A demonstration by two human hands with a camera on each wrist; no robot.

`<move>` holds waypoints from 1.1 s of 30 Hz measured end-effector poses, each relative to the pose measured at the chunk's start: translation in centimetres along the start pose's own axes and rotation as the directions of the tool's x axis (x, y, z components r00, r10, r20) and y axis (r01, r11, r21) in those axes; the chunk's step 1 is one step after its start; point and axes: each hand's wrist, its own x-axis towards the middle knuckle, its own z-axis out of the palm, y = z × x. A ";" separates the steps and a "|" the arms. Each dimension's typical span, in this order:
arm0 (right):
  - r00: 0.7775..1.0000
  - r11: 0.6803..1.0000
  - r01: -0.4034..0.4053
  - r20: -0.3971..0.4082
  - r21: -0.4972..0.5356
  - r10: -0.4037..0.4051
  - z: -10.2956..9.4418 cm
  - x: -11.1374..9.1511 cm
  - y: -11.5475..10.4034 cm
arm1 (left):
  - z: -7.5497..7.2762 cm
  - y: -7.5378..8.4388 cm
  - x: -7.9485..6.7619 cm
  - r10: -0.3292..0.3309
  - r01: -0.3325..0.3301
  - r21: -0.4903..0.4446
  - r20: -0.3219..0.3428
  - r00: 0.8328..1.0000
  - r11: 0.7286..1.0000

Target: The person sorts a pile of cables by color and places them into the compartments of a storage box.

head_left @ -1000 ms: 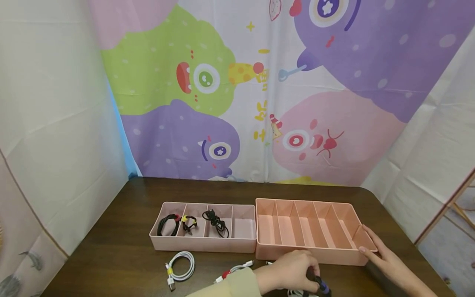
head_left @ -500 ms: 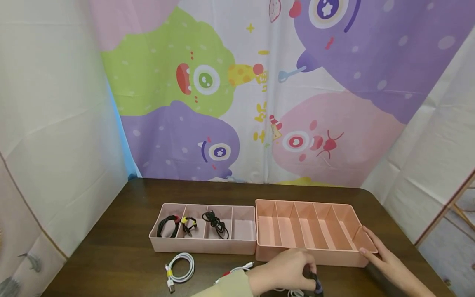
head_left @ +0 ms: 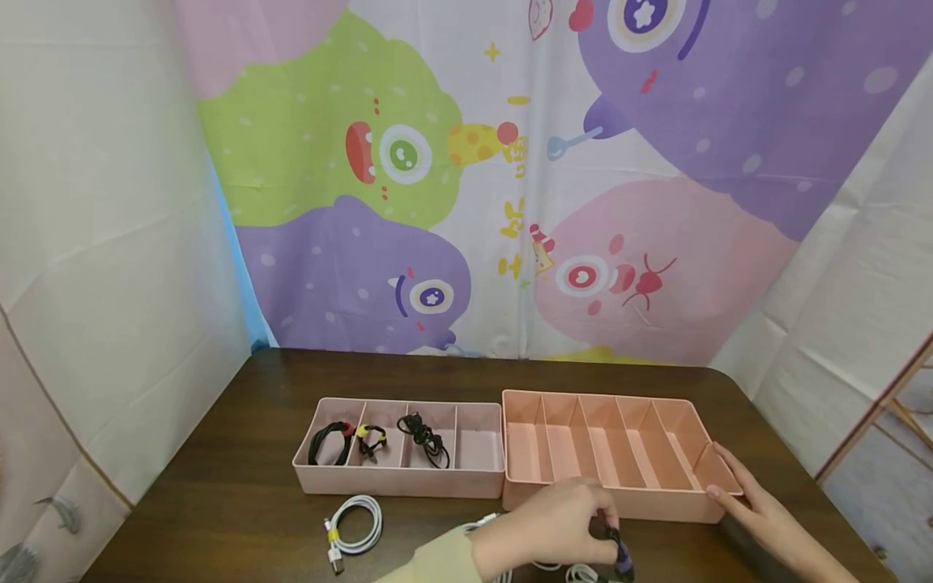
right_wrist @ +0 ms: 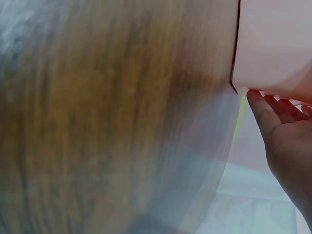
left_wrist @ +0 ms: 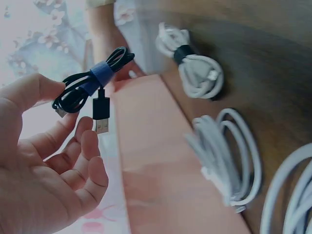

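My left hand (head_left: pixel 557 522) pinches a bundled black USB cable (left_wrist: pixel 92 80) between thumb and index finger, its other fingers loosely bent. A blue strap (left_wrist: pixel 101 72) binds the cable, and a USB plug (left_wrist: pixel 101 108) hangs from it. This hand is in front of an orange-pink divided box (head_left: pixel 619 502). My right hand (head_left: pixel 758 514) touches that box's right end with thumb and fingers spread, the thumb at the front corner. Several coiled white cables lie beneath and beside the left hand, one with a black strap (left_wrist: pixel 184 53); in the head view the hand partly hides them.
A pale pink divided box (head_left: pixel 401 481) stands against the orange-pink box's left side. Three of its compartments hold black cables (head_left: pixel 425 441). A white cable (head_left: pixel 379 526) with a yellow strap lies in front, on the dark wooden table (head_left: pixel 219 518). A patterned curtain hangs behind.
My left hand has shifted slightly left and up with the black USB cable, covering more of the white cable with the red strap. The right hand keeps its place on the box.
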 end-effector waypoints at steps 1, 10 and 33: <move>1.000 1.000 0.000 0.003 0.007 0.000 0.0 0.0 0.0 | -0.3 0.1 -0.1 -0.011 0.011 -0.018 0.008 1.000 1.000; 1.000 1.000 0.018 -0.017 -0.025 -0.019 0.0 0.0 0.1 | -2.5 0.7 -0.6 -0.037 0.036 -0.075 -0.021 0.999 0.997; 1.000 1.000 -0.002 0.015 0.019 0.001 0.0 0.0 -0.1 | -6.5 0.2 -1.6 0.005 -0.009 -0.013 -0.297 0.955 1.000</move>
